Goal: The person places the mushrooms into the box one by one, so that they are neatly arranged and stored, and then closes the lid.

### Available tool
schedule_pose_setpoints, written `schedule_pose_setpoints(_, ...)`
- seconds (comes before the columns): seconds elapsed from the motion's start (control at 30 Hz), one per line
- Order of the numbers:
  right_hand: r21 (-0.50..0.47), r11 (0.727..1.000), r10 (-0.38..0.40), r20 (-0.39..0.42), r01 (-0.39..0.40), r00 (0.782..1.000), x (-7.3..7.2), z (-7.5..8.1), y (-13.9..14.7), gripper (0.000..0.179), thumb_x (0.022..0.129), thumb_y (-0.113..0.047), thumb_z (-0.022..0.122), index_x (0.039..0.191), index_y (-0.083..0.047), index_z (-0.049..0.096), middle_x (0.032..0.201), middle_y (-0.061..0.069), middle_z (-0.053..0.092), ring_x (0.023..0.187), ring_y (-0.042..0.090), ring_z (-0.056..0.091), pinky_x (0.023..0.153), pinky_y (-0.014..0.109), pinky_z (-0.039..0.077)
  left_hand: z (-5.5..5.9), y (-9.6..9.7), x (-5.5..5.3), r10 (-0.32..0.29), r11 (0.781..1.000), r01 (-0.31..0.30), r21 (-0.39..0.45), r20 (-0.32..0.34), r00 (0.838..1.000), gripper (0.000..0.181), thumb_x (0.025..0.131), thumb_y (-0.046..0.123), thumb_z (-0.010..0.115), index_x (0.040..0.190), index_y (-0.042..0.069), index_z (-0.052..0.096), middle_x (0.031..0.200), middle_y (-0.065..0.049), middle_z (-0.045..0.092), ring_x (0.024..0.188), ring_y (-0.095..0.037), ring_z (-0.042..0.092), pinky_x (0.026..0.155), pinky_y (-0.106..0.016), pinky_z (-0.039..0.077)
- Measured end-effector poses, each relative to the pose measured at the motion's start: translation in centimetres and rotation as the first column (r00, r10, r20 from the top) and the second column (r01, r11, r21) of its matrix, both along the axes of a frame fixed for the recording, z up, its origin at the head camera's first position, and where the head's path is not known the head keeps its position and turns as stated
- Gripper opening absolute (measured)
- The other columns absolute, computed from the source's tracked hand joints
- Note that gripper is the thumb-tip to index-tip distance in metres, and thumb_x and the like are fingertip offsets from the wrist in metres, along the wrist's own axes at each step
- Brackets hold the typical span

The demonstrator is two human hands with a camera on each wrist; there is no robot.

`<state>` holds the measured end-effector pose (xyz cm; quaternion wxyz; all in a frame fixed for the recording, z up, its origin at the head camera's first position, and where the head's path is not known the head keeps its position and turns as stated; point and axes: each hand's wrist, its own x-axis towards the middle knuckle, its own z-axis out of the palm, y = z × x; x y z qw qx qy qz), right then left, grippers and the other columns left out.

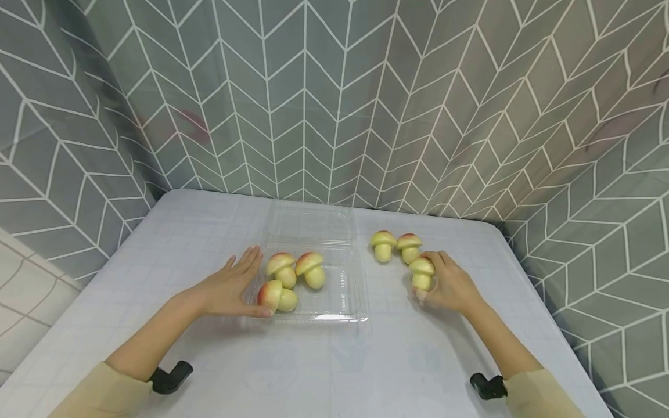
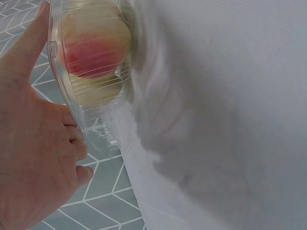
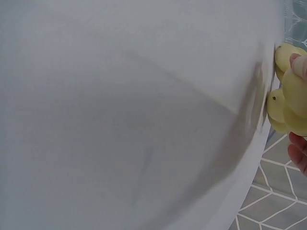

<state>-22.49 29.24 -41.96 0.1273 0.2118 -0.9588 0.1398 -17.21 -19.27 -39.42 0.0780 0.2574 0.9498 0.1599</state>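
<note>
A clear plastic clamshell box (image 1: pixel 350 290) lies with its lid folded back. Inside its left part sit three mushroom-shaped pieces (image 1: pixel 310 270) with yellow stems and red-tinged caps. My left hand (image 1: pixel 230 290) touches the box's left side, fingers straight and thumb stretched along the near corner. In the left wrist view, a red-and-yellow mushroom piece (image 2: pixel 96 52) shows through the ribbed wall beside that hand. On the right, my right hand (image 1: pixel 450 284) pinches another mushroom piece (image 1: pixel 421 273) between thumb and fingers. Two more mushroom pieces (image 1: pixel 384 246) stand just behind it on the table.
The white-covered table (image 1: pixel 334 366) has rounded far corners. Behind it and at both sides hangs a grey curtain (image 1: pixel 324 116) with white zigzag lines. The box's open lid (image 1: pixel 309 223) lies toward the far edge. Black wrist mounts (image 1: pixel 171 377) stick out beside both sleeves.
</note>
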Motion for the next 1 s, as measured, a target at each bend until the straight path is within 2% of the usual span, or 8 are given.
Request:
schedule_pose_setpoints(0.17, -0.017, 1.0, 0.001, -0.038, -0.002, 0.999, -0.1, 0.3, 0.0, 0.078, 0.063, -0.041, 0.085, 0.124, -0.007, 0.051, 0.105, 0.011, 0.056, 0.086, 0.027, 0.058, 0.066, 0.049, 0.051, 0.0, 0.0, 0.0, 0.003, 1.0, -0.003, 0.005, 0.004, 1.0, 0.126, 0.073, 0.076, 0.061, 0.146, -0.016, 0.015, 0.154, -0.032, 0.008, 0.143, -0.044, 0.007, 0.111, -0.062, 0.011)
schedule_pose_setpoints(0.5, -0.103, 0.991, 0.07, -0.181, -0.09, 0.981, 0.1, 1.5, -1.5, 0.079, 0.06, -0.039, 0.087, 0.123, -0.009, 0.052, 0.107, 0.011, 0.056, 0.089, 0.029, 0.06, 0.066, 0.05, 0.052, -0.2, 0.0, -0.1, 0.008, 1.0, -0.009, 0.004, 0.01, 1.0, 0.126, 0.073, 0.076, 0.06, 0.147, -0.015, 0.014, 0.155, -0.031, 0.007, 0.144, -0.043, 0.006, 0.112, -0.062, 0.01)
schedule_pose_setpoints(1.0, -0.154, 0.964, 0.171, -0.261, -0.216, 0.95, 0.0, 3.5, -5.2, 0.079, 0.059, -0.039, 0.086, 0.124, -0.009, 0.053, 0.108, 0.007, 0.057, 0.091, 0.022, 0.059, 0.068, 0.043, 0.052, -0.2, 0.0, -0.1, 0.004, 1.0, -0.004, 0.004, 0.005, 1.0, 0.126, 0.073, 0.075, 0.061, 0.147, -0.015, 0.014, 0.155, -0.031, 0.007, 0.143, -0.043, 0.006, 0.112, -0.062, 0.01)
